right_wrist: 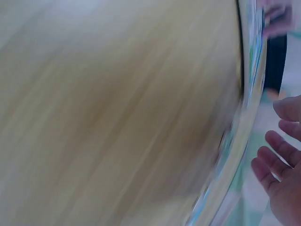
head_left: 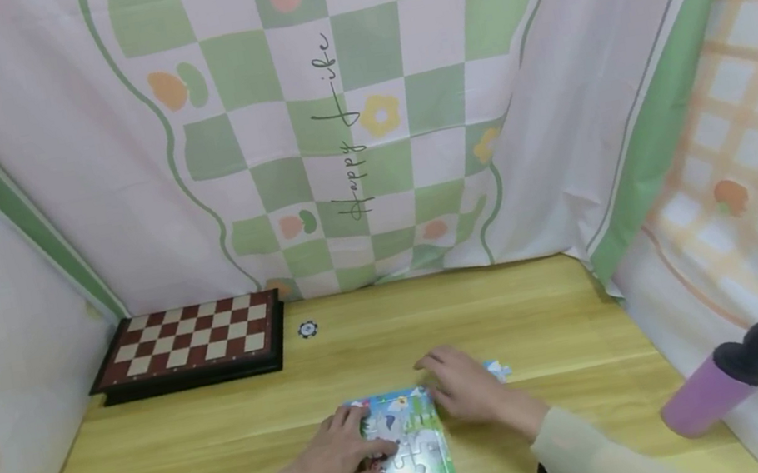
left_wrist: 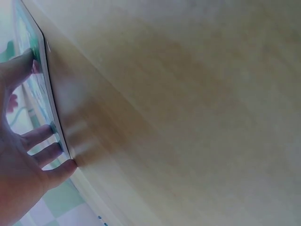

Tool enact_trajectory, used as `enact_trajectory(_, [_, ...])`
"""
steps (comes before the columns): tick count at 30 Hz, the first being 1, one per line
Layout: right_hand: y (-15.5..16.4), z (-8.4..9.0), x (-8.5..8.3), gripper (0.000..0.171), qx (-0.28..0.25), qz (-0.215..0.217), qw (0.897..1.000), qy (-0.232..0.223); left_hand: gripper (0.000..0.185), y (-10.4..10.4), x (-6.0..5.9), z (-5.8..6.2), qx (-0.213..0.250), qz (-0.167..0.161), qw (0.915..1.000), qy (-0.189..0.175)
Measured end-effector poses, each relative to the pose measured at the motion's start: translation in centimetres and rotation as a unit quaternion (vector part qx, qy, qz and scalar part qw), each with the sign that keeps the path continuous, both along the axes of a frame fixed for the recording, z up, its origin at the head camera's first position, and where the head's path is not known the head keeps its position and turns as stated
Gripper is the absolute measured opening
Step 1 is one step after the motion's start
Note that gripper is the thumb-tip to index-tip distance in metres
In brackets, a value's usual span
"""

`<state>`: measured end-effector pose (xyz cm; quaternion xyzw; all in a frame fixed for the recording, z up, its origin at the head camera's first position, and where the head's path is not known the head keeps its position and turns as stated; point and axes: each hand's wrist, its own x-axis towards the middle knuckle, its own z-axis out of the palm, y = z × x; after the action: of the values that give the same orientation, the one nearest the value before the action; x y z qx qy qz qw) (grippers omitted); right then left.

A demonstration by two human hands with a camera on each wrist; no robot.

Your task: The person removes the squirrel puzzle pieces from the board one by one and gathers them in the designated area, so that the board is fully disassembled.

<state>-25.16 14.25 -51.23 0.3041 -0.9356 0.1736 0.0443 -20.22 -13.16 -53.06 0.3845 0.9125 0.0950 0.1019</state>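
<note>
- A green-framed jigsaw puzzle lies flat on the wooden table, close to the near edge and just ahead of the person, with both hands at it.
- The left hand rests on the puzzle's left side, fingers laid fairly straight across the pieces; the left wrist view shows fingertips pressing along the puzzle's edge, flat rather than curled around anything.
- The right hand sits at the puzzle's upper right corner, fingers spread loosely and pointing left. The right wrist view shows relaxed, separated fingers beside the blurred puzzle edge; whether they touch it I cannot tell.
- 1 loose puzzle piece, blue and white, lies on the table just right of the right hand.
- A purple hand pump with a black nozzle lies at the table's right edge, well apart from the puzzle.
- Farther back, a small dark round token lies on the wood.
- A folded chessboard in red-brown and cream squares sits at the far left corner, just left of the token.
- A checkered green and white cloth backdrop hangs behind the table.
</note>
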Motion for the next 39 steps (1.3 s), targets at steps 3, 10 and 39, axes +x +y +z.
enact_trajectory(3, [-2.3,0.1,0.3,0.042,0.004,0.039,0.999,-0.018,0.039,-0.1,0.0,-0.1,0.001,-0.005,0.9999,0.015])
enact_trajectory(10, [-5.7,-0.3,0.9,0.051,0.003,0.068,0.994,-0.089,0.04,-0.2,0.4,-0.2,0.005,-0.016,0.9991,0.039])
enact_trajectory(39, [-7.6,-1.0,2.0,0.053,-0.015,0.053,0.993,-0.104,0.071,-1.0,-0.2,0.2,0.015,0.131,0.9905,0.039])
